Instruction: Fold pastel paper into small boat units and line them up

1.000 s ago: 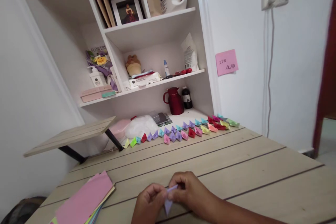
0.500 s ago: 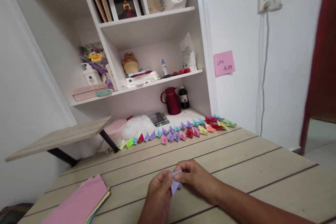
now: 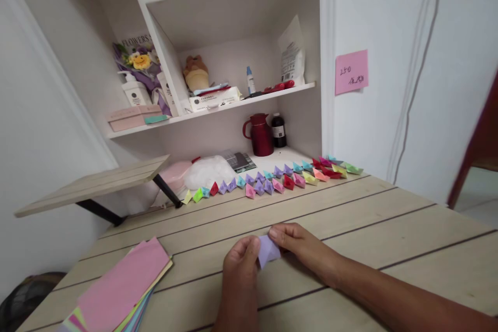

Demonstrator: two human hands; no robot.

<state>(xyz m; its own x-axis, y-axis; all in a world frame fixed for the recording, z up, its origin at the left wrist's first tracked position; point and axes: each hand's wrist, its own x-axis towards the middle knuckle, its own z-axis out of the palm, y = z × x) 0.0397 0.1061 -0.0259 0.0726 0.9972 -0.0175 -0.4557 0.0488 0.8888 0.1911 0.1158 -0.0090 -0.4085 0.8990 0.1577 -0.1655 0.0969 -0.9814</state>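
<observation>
A small piece of folded purple paper (image 3: 268,250) is held between my two hands above the wooden table (image 3: 202,285). My left hand (image 3: 241,262) pinches its left edge between thumb and curled fingers. On the upper right corner, my right hand (image 3: 298,241) has a pinch grip, thumb on top. Creases show on the paper's face; its underside is hidden. Beyond my hands, several small folded paper boats (image 3: 268,187) in many colours stand in rows along the table's far edge. A fanned stack of coloured paper sheets (image 3: 126,285), pink on top, lies to the left.
A small raised wooden shelf (image 3: 97,181) with black legs stands at the back left. Behind the boats is a white shelf unit (image 3: 233,106) holding a red jug (image 3: 261,135) and a dark bottle (image 3: 278,130). A pink note (image 3: 351,72) hangs on the wall.
My hands have moved slightly apart, and the purple paper between them now shows a wider, more opened face. The camera view has tilted down and shifted a little.
</observation>
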